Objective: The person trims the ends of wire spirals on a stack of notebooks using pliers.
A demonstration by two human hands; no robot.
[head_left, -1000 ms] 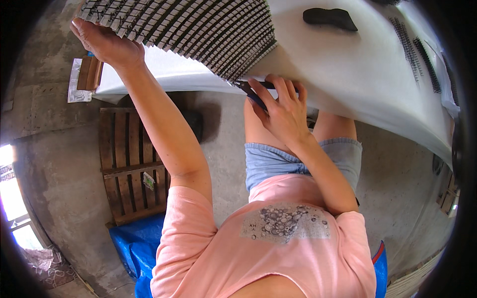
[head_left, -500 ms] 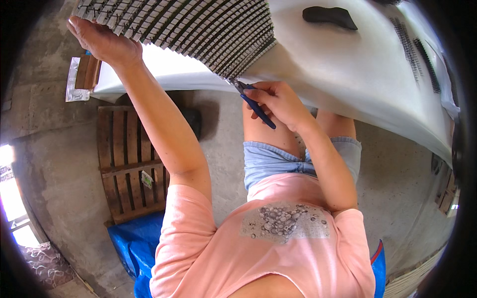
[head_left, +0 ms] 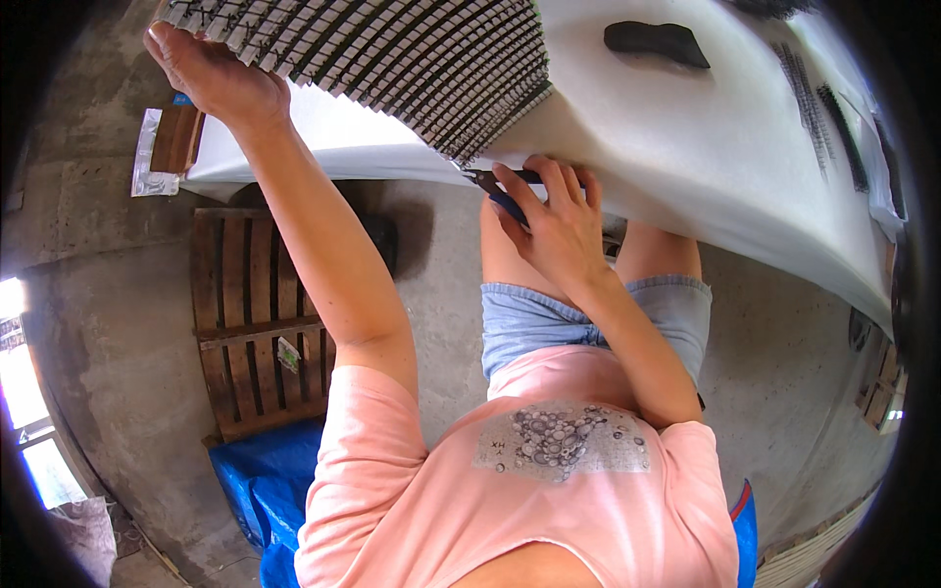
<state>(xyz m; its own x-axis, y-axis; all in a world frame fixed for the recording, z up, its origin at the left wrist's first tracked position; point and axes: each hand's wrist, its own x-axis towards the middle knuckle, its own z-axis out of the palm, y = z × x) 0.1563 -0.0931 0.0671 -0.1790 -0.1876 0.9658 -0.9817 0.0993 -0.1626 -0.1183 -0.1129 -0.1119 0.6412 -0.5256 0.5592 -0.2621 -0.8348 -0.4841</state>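
The left hand (head_left: 211,73) lies fingers outstretched on the left edge of a dark grid mat (head_left: 392,59), which rests on the white table (head_left: 686,127) at its far left part. The right hand (head_left: 549,220) is wrapped around blue-handled pliers (head_left: 495,186), whose tip meets the mat's near right corner at the table's near edge. A black flat piece (head_left: 655,41) lies farther right on the table. Below, on the concrete floor (head_left: 108,323), sits a wooden pallet (head_left: 250,314) beside a blue tarp (head_left: 260,480).

A white counter (head_left: 706,137) carries a gridded mesh mat (head_left: 392,59) at 11 o'clock and a dark block (head_left: 655,41) at 1 o'clock.
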